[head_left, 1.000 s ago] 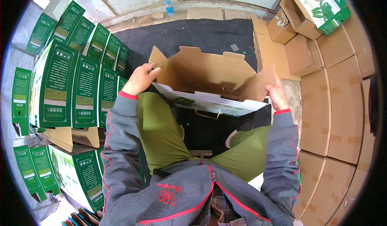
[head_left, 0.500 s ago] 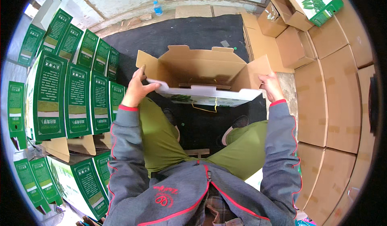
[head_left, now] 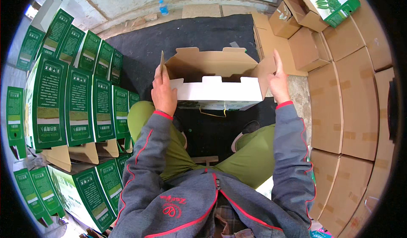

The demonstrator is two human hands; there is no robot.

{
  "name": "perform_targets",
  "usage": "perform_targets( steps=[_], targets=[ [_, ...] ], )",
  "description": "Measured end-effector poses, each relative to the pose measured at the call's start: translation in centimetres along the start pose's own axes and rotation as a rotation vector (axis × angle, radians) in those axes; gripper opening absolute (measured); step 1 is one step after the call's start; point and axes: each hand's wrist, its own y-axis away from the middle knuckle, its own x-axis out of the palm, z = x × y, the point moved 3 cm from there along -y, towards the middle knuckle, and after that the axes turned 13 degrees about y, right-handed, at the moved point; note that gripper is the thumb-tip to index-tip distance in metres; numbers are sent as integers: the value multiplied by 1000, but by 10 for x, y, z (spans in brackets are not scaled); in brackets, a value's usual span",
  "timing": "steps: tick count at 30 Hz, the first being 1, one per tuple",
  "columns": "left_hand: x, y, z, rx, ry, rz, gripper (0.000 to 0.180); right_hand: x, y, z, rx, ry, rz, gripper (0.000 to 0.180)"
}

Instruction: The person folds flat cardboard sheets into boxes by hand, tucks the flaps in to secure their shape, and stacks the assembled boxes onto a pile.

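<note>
An open carton (head_left: 218, 88) stands between my knees, brown inside, with a white front flap raised along its near edge. A yellow cord loop (head_left: 212, 113) hangs on its printed front. My left hand (head_left: 164, 93) lies against the left side flap (head_left: 162, 60), its fingers stretched along it and its thumb by the front corner. At the other end, my right hand (head_left: 279, 85) rests against the right side flap (head_left: 266, 72), one finger pointing up. The fingers of the right hand are partly hidden by that flap.
Green printed cartons (head_left: 78, 106) stand in stacked rows on the left. Plain brown cartons (head_left: 324, 106) form a wall on the right, with open boxes (head_left: 307, 47) at the far right. Black cloth (head_left: 140, 47) covers the floor; a blue bottle (head_left: 163, 8) stands by the far wall.
The white front flap has swung up. My left hand has moved right and turned the left flap inward. My right hand has shifted slightly, and one finger now points up.
</note>
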Motion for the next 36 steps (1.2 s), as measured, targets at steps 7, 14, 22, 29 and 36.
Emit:
perform_targets(
  steps=[7, 14, 22, 29, 36],
  targets=[
    [3, 5, 1, 61, 7, 36, 86, 16, 5, 7, -228, 271, 269, 61],
    [1, 8, 5, 68, 40, 47, 81, 38, 15, 30, -248, 492, 336, 70],
    [19, 17, 17, 414, -100, 212, 28, 31, 0, 2, -131, 242, 262, 49],
    [14, 10, 32, 134, 176, 299, 26, 37, 13, -4, -88, 595, 429, 38],
    [14, -10, 33, -2, 318, 181, 89, 46, 27, -23, -116, 741, 427, 81]
  ],
)
